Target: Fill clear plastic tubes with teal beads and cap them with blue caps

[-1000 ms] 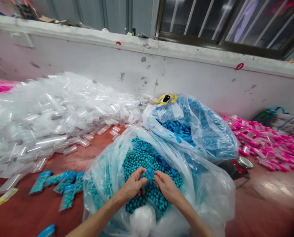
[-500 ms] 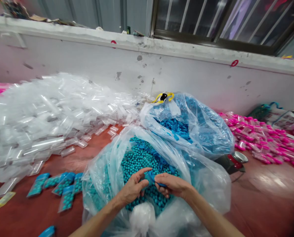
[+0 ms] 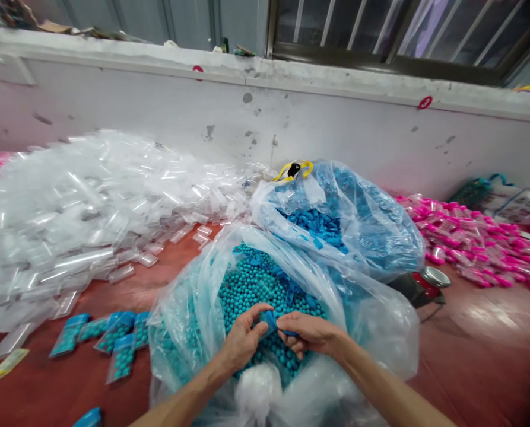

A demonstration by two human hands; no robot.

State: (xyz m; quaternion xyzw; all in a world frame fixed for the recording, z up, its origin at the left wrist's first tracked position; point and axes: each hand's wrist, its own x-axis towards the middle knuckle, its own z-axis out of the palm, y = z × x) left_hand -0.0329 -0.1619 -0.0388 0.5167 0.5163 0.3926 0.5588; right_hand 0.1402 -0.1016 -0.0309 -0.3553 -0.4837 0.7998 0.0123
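The left hand (image 3: 243, 339) and right hand (image 3: 310, 333) both pinched a small blue plastic piece (image 3: 270, 320) between their fingertips. It was over round teal beads (image 3: 246, 289) in an open, clear plastic bag (image 3: 209, 276).

Left hand (image 3: 243, 340) and right hand (image 3: 311, 333) both bare. Forearms (image 3: 191, 388) bare for all their visible length, slim, tapering to narrow wrists (image 3: 338, 343). Fingers (image 3: 259, 308) slender.

Light here is bright and fairly even, laying a pale glare patch on the smooth red desk (image 3: 469, 338). White glints streak the heaped clear plastic sleeves (image 3: 91, 207). The brown-framed, barred glass window (image 3: 340, 29) looks dark. Outer edges stretch and blur; lower right darkens.
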